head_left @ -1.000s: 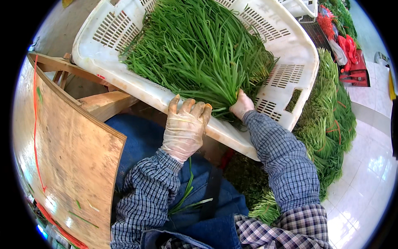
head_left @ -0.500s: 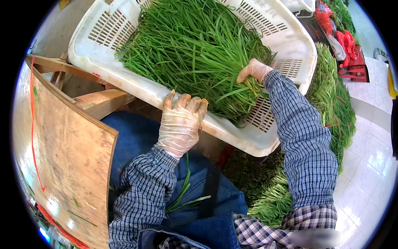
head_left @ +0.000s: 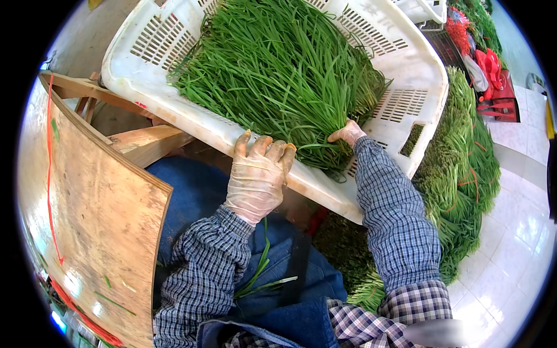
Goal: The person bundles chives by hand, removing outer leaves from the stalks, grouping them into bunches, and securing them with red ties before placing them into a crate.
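Observation:
A white slotted plastic basket (head_left: 136,78) lies tilted before me, holding a thick heap of long green garlic chives (head_left: 261,69). My left hand (head_left: 255,180), in a stained, thin translucent glove, grips the basket's near rim with its fingers over the edge; its thumb is hidden. At the near right corner inside the basket, my right hand (head_left: 351,134), gloved too, closes round the stem ends of a bunch of the chives. Its fingertips are buried among the leaves. A few loose chive leaves (head_left: 258,269) lie on my lap.
A wooden board (head_left: 98,197) with a red string stands at the left, beside wooden beams (head_left: 145,142). Tied bundles of chives (head_left: 455,156) are piled on the tiled floor to the right. Red items (head_left: 493,75) and another white basket (head_left: 423,8) sit at the far right.
My right hand has drawn nearer and slightly left with the bunch of chives. My left hand stays on the rim. The whole view has shifted a little.

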Demonstrator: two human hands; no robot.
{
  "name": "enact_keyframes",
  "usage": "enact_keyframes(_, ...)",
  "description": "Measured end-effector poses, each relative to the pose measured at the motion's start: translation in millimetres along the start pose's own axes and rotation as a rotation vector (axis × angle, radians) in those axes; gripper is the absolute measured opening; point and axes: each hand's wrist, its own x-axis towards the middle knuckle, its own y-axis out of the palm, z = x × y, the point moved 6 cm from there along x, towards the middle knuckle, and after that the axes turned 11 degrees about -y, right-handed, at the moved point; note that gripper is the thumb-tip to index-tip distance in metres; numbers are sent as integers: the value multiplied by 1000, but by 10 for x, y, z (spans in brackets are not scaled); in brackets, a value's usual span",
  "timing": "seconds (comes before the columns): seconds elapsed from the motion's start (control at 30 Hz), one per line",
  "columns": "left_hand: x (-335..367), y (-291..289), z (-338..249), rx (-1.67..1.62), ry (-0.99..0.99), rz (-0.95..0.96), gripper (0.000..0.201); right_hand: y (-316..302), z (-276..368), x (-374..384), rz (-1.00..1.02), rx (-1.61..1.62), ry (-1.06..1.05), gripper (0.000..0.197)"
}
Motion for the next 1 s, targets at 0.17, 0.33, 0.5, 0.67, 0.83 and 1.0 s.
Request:
enact_keyframes(0.17, -50, 21, 71, 31, -3, -37, 54, 50, 431, -170, 92, 20, 80, 88)
enact_keyframes(0.33, 0, -19, -1, -13, 14, -26, 53, 195, 192, -253, -24, -196, -58, 76)
enact_keyframes(0.5, -32, -8, 55, 22, -5, -13, 54, 315, 283, -245, -72, -95, -49, 83)
enact_keyframes(0.67, -17, 4, 36, 7, 12, -26, 54, 273, 256, -199, -46, -111, -135, 75)
enact_keyframes(0.83, -32, -21, 48, 6, 8, -16, 52, 157, 618, -445, -58, -204, -73, 54)
enact_keyframes(1.0, -28, -2, 39, 11, 18, -35, 49, -270, 1161, -571, 58, -381, -158, 25)
